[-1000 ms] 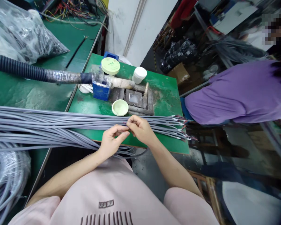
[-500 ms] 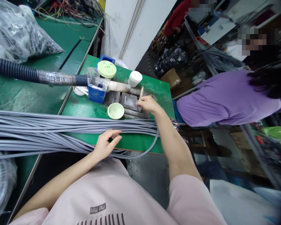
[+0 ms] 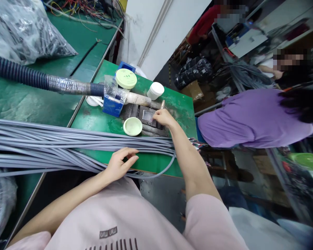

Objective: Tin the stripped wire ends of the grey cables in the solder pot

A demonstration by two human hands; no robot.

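Observation:
My right hand (image 3: 163, 117) is pinched shut at the edge of a solder pot (image 3: 148, 116) with a square silvery surface. Thin wires seem to be between its fingertips, small and partly hidden. One grey cable (image 3: 165, 171) loops out of the bundle and passes behind my right forearm. My left hand (image 3: 121, 163) rests on the near side of the grey cable bundle (image 3: 94, 140), its thumb and fingers curved and apart with nothing between them. A pale green bowl (image 3: 133, 126) stands just left of the pot, and a hose nozzle (image 3: 138, 98) lies behind it.
Behind the pot are a white tub (image 3: 155, 91), a round green-lidded tub (image 3: 126, 78) and a blue box (image 3: 113, 105). A ribbed hose (image 3: 18, 74) crosses from the left, below a plastic bag (image 3: 39, 34). A co-worker in purple (image 3: 245, 118) is at the right.
The camera view has shifted slightly, moving the bench items a little rightward. My right hand stays pinched by the pot, and my left hand keeps its curved pose on the cables.

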